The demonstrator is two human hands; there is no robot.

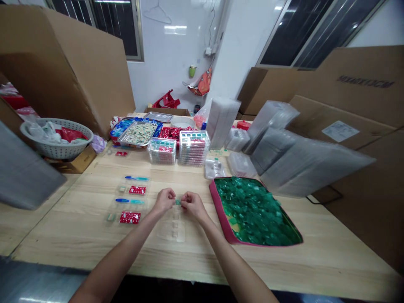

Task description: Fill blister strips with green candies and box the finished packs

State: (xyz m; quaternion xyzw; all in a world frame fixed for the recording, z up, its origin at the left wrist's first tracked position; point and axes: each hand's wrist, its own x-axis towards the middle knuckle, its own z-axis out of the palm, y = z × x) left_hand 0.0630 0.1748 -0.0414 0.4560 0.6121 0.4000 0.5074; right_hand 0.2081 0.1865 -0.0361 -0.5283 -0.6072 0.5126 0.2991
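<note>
My left hand (165,199) and my right hand (193,203) meet over the middle of the table, fingers pinched. Between their fingertips is a small green piece (178,202), too small to make out exactly. Just beneath and in front of them lies a clear plastic blister tray (172,236). To the left, two filled clear trays each hold a blue toothbrush (129,201), a red patterned packet (130,217) and a small pale green piece (111,217). At my right stands a pink-edged bin (223,219) heaped with green translucent pieces (252,210).
Stacks of filled clear packs (193,148) stand behind my hands. Beyond them are a metal tray (139,134) of small pale pieces and red packets (170,134). Nested plastic trays (284,153) lean at right. A white basket (57,145) and cardboard boxes (91,67) border the table.
</note>
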